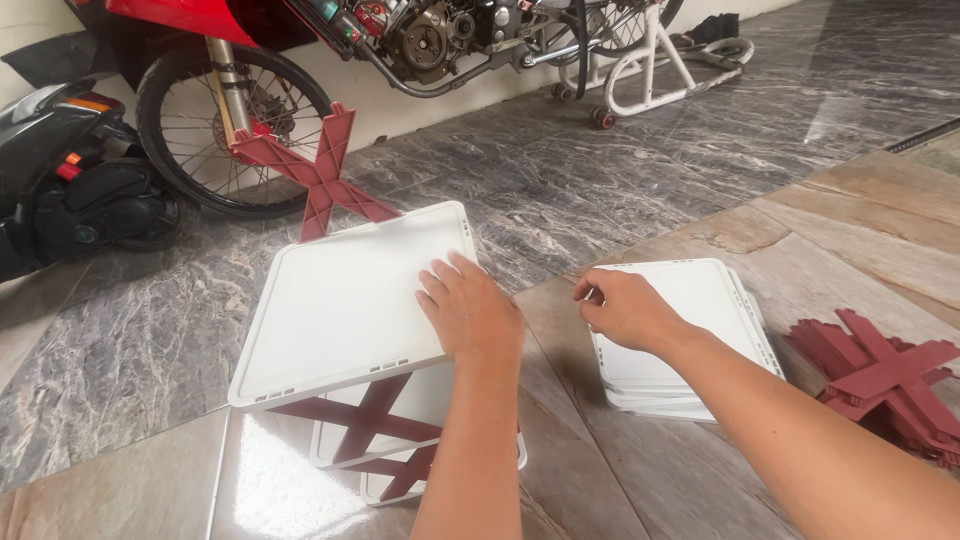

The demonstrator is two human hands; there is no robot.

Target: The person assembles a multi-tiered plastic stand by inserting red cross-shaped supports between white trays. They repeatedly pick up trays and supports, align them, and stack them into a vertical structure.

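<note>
Head view: your left hand [468,312] lies flat, fingers [440,280] spread and gripping nothing, on the right edge of a white square shelf panel [340,300]. The panel tops a half-built rack with dark red cross braces [365,420], and extends from your fingertips toward nine o'clock. Your right hand [625,308], at three o'clock, has its fingers curled, pinching the left edge of a stack of white panels [700,330] on the floor. More red braces [885,380] lie far right.
</note>
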